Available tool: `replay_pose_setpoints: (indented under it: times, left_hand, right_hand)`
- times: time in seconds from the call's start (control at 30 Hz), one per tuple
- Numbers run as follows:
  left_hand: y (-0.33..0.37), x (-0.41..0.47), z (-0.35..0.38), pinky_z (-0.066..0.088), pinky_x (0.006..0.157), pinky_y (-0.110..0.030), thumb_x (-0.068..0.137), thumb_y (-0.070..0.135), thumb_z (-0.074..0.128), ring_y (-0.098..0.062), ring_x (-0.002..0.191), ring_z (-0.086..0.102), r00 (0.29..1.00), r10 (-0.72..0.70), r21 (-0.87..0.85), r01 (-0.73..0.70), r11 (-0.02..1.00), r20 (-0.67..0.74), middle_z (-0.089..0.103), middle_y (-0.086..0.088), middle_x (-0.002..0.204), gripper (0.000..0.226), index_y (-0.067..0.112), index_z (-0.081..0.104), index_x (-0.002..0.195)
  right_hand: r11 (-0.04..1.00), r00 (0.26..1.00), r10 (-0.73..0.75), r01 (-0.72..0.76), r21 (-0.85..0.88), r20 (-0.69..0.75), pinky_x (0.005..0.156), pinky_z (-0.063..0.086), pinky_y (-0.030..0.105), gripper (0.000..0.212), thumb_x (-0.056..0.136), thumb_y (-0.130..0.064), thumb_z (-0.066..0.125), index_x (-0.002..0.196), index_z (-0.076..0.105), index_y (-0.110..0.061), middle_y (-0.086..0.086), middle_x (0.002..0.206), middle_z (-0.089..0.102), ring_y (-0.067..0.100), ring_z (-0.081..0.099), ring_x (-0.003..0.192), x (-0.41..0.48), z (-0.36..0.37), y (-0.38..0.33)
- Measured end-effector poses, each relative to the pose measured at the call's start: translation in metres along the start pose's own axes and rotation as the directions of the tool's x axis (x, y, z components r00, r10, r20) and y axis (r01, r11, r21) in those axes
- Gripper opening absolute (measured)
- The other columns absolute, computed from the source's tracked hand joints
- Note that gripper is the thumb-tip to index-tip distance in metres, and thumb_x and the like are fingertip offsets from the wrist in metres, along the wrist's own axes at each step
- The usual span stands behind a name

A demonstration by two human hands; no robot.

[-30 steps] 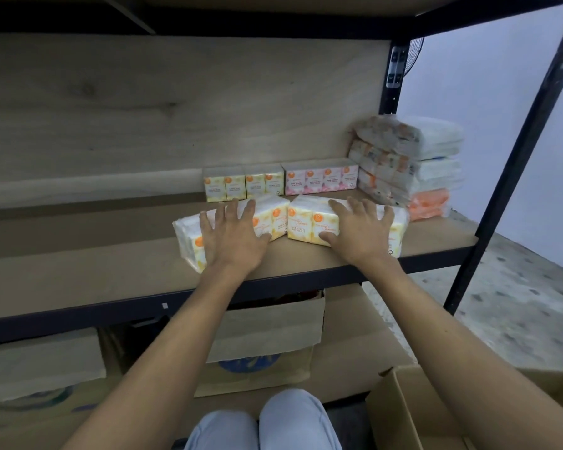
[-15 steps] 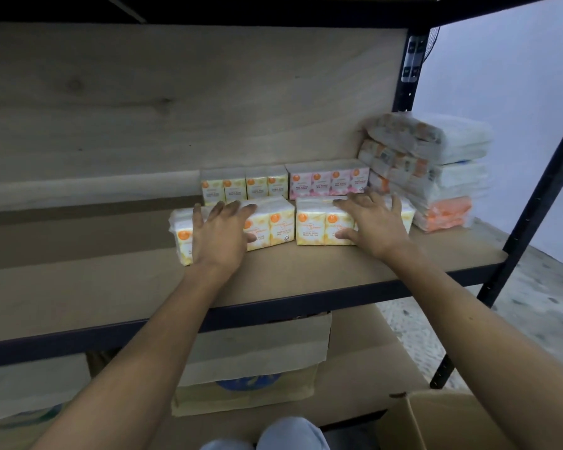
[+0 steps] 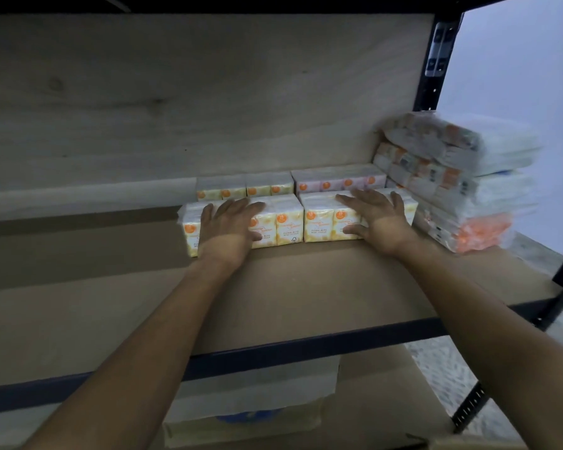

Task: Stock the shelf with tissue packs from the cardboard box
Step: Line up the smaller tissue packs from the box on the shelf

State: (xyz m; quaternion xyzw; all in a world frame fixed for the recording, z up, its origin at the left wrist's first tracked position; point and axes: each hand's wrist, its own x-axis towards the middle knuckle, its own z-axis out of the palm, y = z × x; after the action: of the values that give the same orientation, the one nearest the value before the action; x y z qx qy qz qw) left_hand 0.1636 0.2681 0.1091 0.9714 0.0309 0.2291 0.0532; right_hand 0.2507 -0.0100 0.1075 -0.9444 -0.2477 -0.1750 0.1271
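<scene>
Left hand: fingers straight and slightly spread, palm flat against the left front pack. It presses and grips nothing.
Left front pack: a yellow-and-white wrapped bundle of mini tissues with orange dots. It stands on the shelf board, its left end angled a little toward the viewer.
Back yellow pack: same print, at 12 o'clock of the left front pack, just behind it and against the back panel.
Right front pack: same yellow print, squared to the shelf edge, touching the left front pack at its 9 o'clock side.
Right hand: fingers spread wide over the pack's top, thumb laid along its front face. It presses flat and does not pinch.
Back pink pack: pink print, at 12 o'clock of the right front pack.
Stack of larger packs: clear-wrapped, piled several high at 3 o'clock, just beside the right front pack.
Shelf board: brown, with a dark metal front rail.
Carton: on the level below, at 6 o'clock.
</scene>
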Motion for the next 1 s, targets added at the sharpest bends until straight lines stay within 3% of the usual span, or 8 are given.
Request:
replay_pose_setpoints:
  times: [1.0]
  left_hand:
    - [-0.016, 0.040, 0.031, 0.012, 0.116, -0.044, 0.081, 0.030, 0.071, -0.021, 0.141, 0.032, 0.983, 0.086, -0.063, -0.097, 0.993, -0.163, 0.043, 0.001, 0.149, 0.063, 0.033, 0.046, 0.138]
  right_hand:
    - [0.997, 0.996, -0.076, 0.076, 0.005, -0.052, 0.115, 0.004, 0.051, 0.067, 0.083, -0.041, 0.064, 0.142, 0.032, -0.041, -0.002, 0.154, 0.028, 0.018, 0.017, 0.144, 0.050, 0.019, 0.027]
